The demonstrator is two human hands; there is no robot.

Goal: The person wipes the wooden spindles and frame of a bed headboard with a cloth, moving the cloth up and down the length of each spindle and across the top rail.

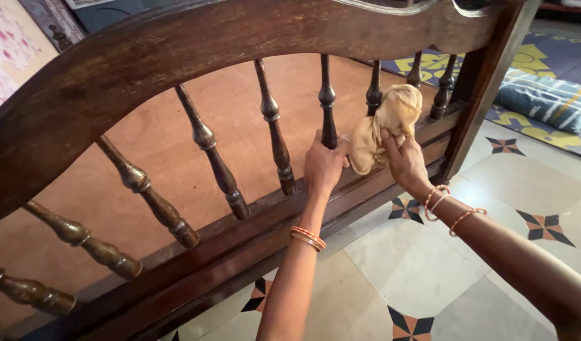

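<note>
A dark wooden bed frame end (177, 44) with an arched top rail and several turned spindles fills the view. My left hand (323, 163) grips the lower part of one spindle (327, 95) near the bottom rail (252, 243). My right hand (406, 161) is closed on a crumpled tan cloth (391, 123), pressed against the neighbouring spindle (374, 91) just to the right. Bangles circle both wrists.
Behind the spindles lies a bare plywood bed base (177, 145). The floor is pale tile with dark star patterns (543, 226). A blue and yellow mat with a striped pillow (546, 98) lies at the far right.
</note>
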